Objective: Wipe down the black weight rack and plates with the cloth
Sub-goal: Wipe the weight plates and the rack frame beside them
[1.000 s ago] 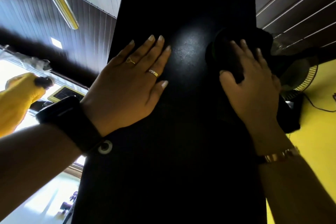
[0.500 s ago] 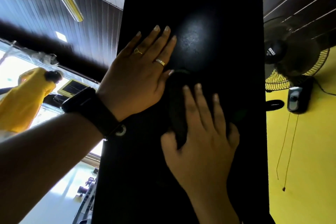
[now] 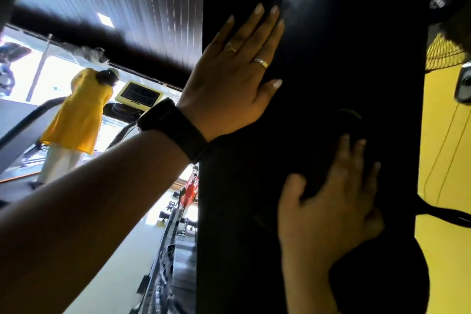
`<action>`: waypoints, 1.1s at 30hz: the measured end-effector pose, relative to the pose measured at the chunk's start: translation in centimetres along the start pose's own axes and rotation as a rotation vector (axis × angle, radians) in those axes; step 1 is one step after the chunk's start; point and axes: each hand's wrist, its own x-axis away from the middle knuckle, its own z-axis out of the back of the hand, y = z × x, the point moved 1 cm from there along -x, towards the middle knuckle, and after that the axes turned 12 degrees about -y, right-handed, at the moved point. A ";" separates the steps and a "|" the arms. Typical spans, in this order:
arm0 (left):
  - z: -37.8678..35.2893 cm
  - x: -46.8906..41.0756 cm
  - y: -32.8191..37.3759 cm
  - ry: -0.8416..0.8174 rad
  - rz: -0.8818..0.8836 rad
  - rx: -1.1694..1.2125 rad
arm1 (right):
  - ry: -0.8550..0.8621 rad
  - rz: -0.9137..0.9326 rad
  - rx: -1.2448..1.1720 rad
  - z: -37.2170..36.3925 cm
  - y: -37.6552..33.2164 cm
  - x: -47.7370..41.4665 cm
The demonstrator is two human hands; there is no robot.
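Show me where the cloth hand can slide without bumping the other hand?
Bare rack panel lies right of the left hand, above the cloth, up to its right edge. More lies below the left wrist, beside the right hand. Upper left is crowded.

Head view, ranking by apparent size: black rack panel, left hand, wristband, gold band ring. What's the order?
Largest to smallest:
1. black rack panel
2. left hand
3. wristband
4. gold band ring
No close calls.

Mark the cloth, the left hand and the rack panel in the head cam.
Dark wiping cloth [image 3: 322, 153]: head view, exposed fold near its middle.
Left hand [image 3: 229, 79]: head view, back of the hand.
Flat black rack panel [image 3: 356, 58]: head view, bare face.
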 end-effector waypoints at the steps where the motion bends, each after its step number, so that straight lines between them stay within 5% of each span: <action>1: 0.0 0.3 0.2 -0.010 -0.003 -0.004 | -0.028 0.047 0.034 -0.5 -1.0 1.1; 10: -0.3 3.0 1.0 -0.014 -0.050 -0.012 | -0.113 0.637 0.195 -1.3 1.7 5.3; 18: -0.6 5.1 1.9 -0.029 -0.056 -0.020 | -0.197 0.215 0.144 -2.3 0.6 9.1; 26: -0.8 7.6 3.0 -0.052 -0.278 -0.074 | -0.285 0.662 0.216 -3.8 3.1 14.6; 33: -1.3 9.9 4.6 -0.102 -0.355 -0.105 | -0.223 0.762 0.249 -3.6 5.3 14.7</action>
